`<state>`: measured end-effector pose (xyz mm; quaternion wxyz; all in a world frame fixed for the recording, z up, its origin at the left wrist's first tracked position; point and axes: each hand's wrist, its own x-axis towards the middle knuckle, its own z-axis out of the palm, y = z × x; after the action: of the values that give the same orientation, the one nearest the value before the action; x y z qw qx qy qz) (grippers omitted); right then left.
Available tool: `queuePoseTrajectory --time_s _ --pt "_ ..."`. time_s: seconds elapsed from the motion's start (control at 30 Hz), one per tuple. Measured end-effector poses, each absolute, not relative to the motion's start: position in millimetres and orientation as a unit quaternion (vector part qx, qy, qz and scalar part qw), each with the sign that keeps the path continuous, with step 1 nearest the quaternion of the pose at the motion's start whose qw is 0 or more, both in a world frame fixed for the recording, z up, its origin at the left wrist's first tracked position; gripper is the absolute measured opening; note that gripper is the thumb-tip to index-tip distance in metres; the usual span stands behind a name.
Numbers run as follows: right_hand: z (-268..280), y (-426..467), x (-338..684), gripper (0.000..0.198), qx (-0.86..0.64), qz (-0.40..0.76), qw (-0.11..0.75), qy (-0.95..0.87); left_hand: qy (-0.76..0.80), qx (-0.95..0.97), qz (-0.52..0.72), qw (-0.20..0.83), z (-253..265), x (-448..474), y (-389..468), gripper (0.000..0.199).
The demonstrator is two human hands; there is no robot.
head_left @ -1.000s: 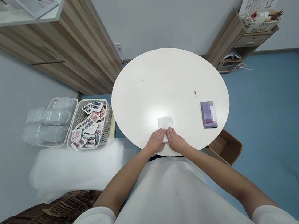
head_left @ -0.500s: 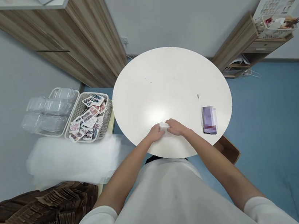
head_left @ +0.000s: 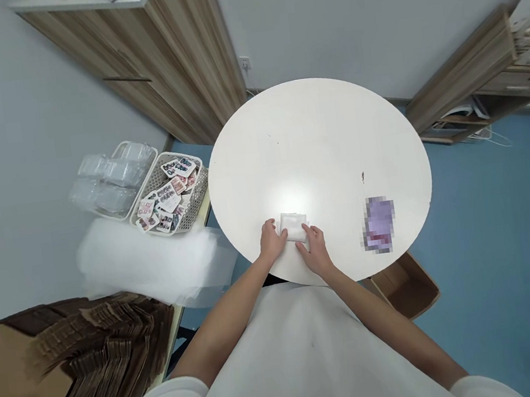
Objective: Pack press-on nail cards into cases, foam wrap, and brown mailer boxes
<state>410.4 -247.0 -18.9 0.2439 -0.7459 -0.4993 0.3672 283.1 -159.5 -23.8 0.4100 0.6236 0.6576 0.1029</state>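
On the near part of the round white table [head_left: 319, 126] is a small, flat white packet [head_left: 293, 226], which looks like a folded translucent foam wrap. My left hand [head_left: 271, 242] grips its left edge, thumb on the near side and fingers at the outer edge. From the right, my right hand [head_left: 315, 252] grips the packet, with a fingertip on its top and the thumb at its near edge. What lies inside the wrap cannot be made out.
A blurred purple phone [head_left: 380, 224] lies right on the table. At left are a basket of printed cards [head_left: 196, 198], a basket of clear packs [head_left: 113, 179], white foam sheets [head_left: 156, 258] and folded cardboard [head_left: 104, 350]. An open carton [head_left: 406, 284] stands below the table's right edge.
My hands have spread apart and shifted to the packet's sides, so more of its flat top shows. The whole view has turned a little to the left.
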Motion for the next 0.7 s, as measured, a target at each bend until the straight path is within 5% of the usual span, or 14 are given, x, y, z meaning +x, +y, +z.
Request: queuePoseTrajectory --time_s 0.23,0.7 --pt "-21.1 -244.4 404.1 0.055 -0.724 0.405 0.216 -0.516 0.641 0.614 0.106 0.448 -21.0 276.2 -164.0 0.022" --pt "-13.9 -153.6 321.8 0.060 -0.716 0.421 0.205 -0.518 0.639 0.567 0.215 0.474 -28.3 188.1 -103.9 0.035"
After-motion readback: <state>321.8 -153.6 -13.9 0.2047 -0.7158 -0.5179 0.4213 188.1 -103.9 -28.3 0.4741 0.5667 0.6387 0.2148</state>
